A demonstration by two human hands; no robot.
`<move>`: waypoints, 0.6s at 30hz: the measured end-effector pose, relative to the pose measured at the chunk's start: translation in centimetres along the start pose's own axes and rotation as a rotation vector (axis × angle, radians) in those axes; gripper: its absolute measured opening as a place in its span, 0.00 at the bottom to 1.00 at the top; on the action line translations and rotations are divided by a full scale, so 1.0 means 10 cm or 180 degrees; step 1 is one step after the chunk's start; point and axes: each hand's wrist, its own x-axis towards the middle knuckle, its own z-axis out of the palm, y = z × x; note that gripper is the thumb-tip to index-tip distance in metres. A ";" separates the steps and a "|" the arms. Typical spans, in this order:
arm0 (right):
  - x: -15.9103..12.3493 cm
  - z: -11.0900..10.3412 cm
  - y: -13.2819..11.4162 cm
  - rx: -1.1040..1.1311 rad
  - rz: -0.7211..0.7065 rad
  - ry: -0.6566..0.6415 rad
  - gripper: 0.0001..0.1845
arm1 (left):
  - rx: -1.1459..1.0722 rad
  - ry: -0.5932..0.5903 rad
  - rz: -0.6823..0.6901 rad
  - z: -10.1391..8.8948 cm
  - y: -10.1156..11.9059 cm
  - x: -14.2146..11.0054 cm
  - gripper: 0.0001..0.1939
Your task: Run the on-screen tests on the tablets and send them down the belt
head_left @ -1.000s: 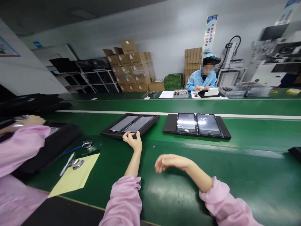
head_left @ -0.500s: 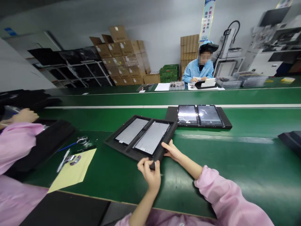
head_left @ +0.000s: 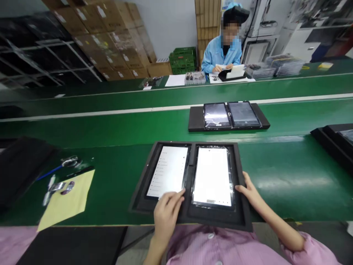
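Observation:
A black foam tray lies at the near edge of the green belt, partly over my lap. It holds two tablets side by side, both lit white: the left tablet and the right tablet. My left hand is on the tray's near rim, its fingers curled together with the tips on the left tablet's lower right corner. My right hand grips the tray's right rim, thumb on top.
A second tray with two dark tablets sits further up the belt, and another black tray is at the right edge. Yellow paper, pens and small tools lie to the left. A person in a blue coat works opposite, with cardboard boxes behind.
The tray has been pulled off the belt towards me and turned square. My right hand took hold of its right rim. The view tipped down; the pink sleeve at the left is gone.

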 end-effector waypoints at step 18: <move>0.21 -0.37 -0.15 -0.0467 0.0056 0.0475 0.41 | -0.0627 0.0260 -0.0643 0.11 -0.16 0.47 0.08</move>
